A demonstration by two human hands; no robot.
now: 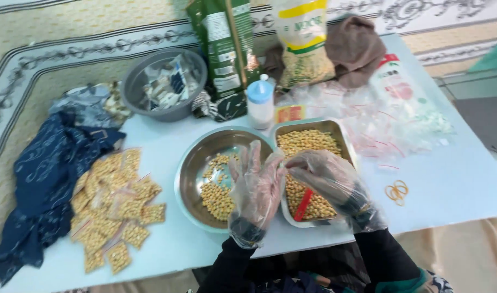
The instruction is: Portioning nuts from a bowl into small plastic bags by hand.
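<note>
Hovering mid-frame: left hand (pixel 256 187) gloved, fingers spread, empty | right hand (pixel 328 179) pinching, possibly a small clear bag | rectangular tray of beans (pixel 308 142) lying directly beneath right hand, long axis running top-to-bottom | round bowl (pixel 197 163) sitting under left.

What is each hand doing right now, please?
Left hand: open, fingers spread upward, holding nothing, over the round metal bowl.
Right hand: fingers pinching the left hand's glove; nothing else visibly held.
</note>
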